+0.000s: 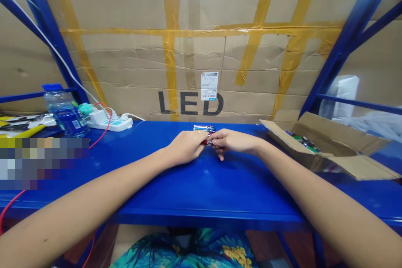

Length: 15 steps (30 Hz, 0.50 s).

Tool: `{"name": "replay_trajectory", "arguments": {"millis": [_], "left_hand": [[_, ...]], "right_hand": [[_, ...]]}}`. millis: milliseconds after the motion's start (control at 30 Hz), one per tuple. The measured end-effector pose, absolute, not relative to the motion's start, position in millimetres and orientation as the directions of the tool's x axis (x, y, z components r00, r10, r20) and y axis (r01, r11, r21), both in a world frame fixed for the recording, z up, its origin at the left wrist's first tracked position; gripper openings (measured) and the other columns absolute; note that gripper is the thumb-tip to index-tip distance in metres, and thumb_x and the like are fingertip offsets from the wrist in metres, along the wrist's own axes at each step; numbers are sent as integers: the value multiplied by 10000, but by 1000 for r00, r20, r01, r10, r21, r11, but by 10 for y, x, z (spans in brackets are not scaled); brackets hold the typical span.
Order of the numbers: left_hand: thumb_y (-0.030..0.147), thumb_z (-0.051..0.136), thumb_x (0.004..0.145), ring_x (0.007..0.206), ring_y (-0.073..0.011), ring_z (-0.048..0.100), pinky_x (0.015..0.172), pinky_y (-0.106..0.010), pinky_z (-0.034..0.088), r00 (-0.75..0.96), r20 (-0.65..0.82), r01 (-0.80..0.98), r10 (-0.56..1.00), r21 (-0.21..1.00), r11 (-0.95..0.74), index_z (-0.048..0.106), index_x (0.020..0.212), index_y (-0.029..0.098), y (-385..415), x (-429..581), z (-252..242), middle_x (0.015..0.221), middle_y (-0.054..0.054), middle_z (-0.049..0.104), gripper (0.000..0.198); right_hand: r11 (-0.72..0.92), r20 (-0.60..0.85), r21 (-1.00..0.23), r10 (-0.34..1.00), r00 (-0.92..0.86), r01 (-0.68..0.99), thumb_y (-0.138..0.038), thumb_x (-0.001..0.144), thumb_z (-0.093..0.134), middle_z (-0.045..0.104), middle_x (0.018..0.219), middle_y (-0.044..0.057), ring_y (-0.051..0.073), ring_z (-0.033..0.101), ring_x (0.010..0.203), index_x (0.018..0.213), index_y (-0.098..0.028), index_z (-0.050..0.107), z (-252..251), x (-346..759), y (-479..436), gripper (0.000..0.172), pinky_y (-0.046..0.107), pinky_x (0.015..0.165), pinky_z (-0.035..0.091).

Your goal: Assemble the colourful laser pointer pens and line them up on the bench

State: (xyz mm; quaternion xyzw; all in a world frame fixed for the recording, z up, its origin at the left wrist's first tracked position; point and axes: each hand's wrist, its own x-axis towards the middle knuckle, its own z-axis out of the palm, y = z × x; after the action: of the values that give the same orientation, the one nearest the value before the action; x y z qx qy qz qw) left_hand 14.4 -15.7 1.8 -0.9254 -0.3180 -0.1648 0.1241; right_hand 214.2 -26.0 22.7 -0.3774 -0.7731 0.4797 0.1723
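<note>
Over the middle of the blue table, my left hand (pixel 187 146) is closed around a small red tube (pixel 206 143) with a silvery end. The fingers of my right hand (pixel 230 140) pinch that silvery end from the other side, so the two hands meet at it. Most of the tube is hidden by the fingers, and its exact kind is too small to make out. Just behind the hands lies a group of small shiny tubes (pixel 202 127) in several colours, partly covered by my left hand.
An open cardboard box (pixel 342 153) with small coloured pieces stands at the right. On the left are a water bottle (pixel 65 111), a white power strip (pixel 113 123) and a red cable (pixel 103 134). A large cardboard sheet (pixel 132 63) closes off the back between blue posts.
</note>
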Motion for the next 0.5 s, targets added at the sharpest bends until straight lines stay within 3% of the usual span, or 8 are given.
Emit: {"name": "replay_trajectory", "arguments": {"millis": [133,300,500], "left_hand": [[153,445,896,814,-227,651,656,-322,443,749,393,623,533,-145,-769,588,918,163,-127,130,-6,945,-84,692,145],[163,418,918,835,-234,655,681,-329,463,749,387,630,538,-163,-759,591,948,155,-111,119,-25,958,-98,692,175],[162,437,913,874,-230,654,733,-332,485,753,386,610,533,-102,-786,591,964,154,-94,133,-33,980,-98,693,163]], "right_hand": [[309,-56,-831,781,-622,463,-234,861,477,434,606,-43,96,440,489,799,-153,566,233,2116,-267,135,267,548,431],[452,-3,-672,790,-613,587,-161,860,404,514,632,-18,119,531,517,841,-146,581,214,2096,-256,179,262,559,423],[539,61,-558,784,-618,630,-72,825,353,514,532,-27,126,506,500,846,-164,572,155,2090,-230,239,248,528,381]]}}
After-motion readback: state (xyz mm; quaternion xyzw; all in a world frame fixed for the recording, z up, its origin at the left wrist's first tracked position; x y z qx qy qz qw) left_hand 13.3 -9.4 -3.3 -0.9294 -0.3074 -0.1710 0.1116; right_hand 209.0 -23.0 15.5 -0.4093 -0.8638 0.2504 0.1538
